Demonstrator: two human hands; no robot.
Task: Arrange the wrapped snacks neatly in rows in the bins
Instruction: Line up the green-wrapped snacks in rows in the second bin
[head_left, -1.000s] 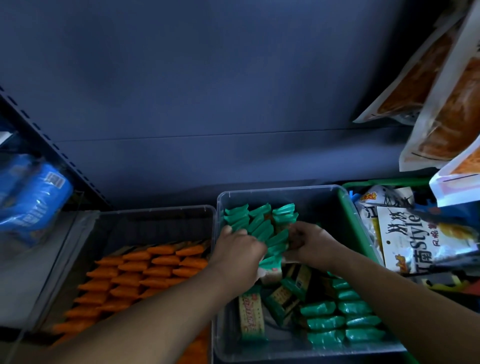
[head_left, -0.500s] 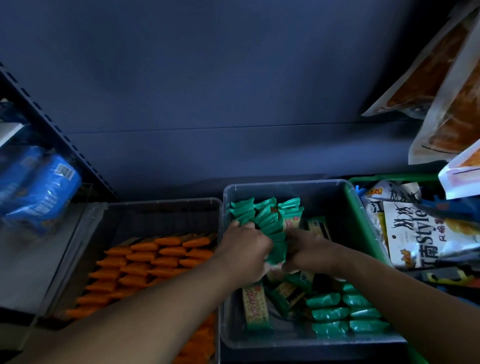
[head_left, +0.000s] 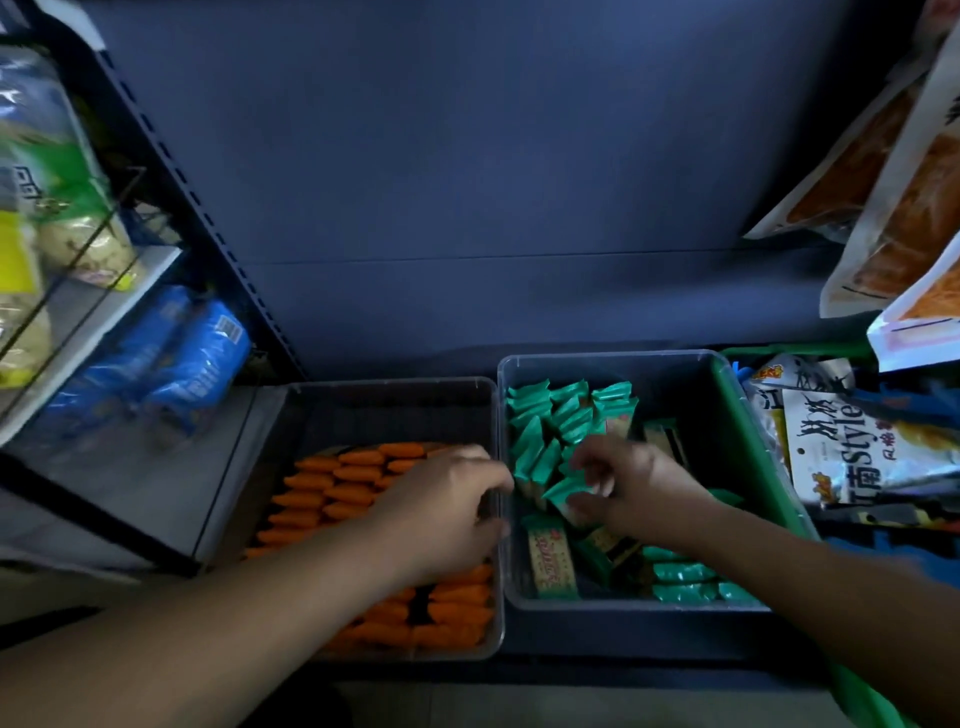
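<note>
Head view, and both bare forearms reach in from the bottom of the frame toward two clear bins side by side on a dark shelf. The left hand (head_left: 447, 512) comes in from the lower left, palm down, hovering over the left bin (head_left: 389, 387) with its fingertips right at the wall shared with the right bin (head_left: 602, 359); the fingers are curled but loose, with nothing visibly between them. The right hand (head_left: 631, 488) crosses in from the lower right, thumb and fingers pinching a green wrapped snack (head_left: 563, 491) at the centre of the right bin.

Writing next: at the right edge a white packet (head_left: 836, 457) reads "Style" beside large Chinese characters. The print on the flat yellow-faced bar (head_left: 551, 558) is too blurred to read.

Now the bins. The left one carries orange wrapped snacks (head_left: 332, 488) in neat overlapping rows, partly hidden under the left arm. The right one has standing green snacks (head_left: 556, 410) packed in rows at its far left corner, loose bars jumbled in the middle, and flat green packs (head_left: 680, 574) lined up along the near edge. A green crate (head_left: 753, 441) of assorted packets sits just right of it. Blue packets (head_left: 176, 364) lie on the shelf at the middle left, and orange-filled pouches (head_left: 893, 197) hang at the upper right.
</note>
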